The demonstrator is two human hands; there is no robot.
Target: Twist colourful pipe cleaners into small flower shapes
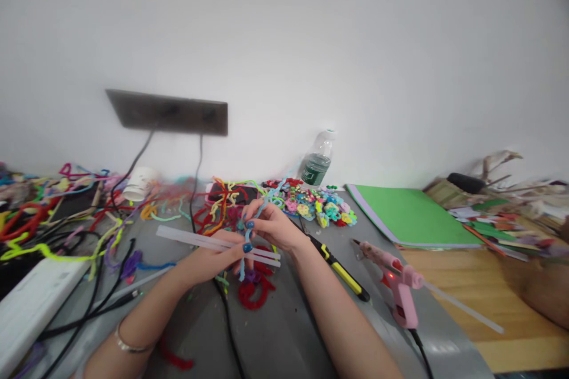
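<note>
My left hand (222,253) and my right hand (276,226) meet above the table, with a light blue pipe cleaner (248,238) pinched between their fingertips. One end of it hangs below the left thumb, and a long light blue length rises past the right fingers. Translucent white glue sticks (184,237) stick out on both sides of my left hand; whether its fingers grip them or they lie beneath is hidden. Just under the hands, a curled red pipe cleaner (253,296) rests on the table beside a small purple piece (252,276).
A pink glue gun (398,284), its red light lit, lies at right near a yellow-black utility knife (340,272). Behind are pipe-cleaner flowers (331,207), a water bottle (317,160) and green sheets (413,216). Black cables, a paper cup (140,183) and tangled pipe cleaners crowd the left.
</note>
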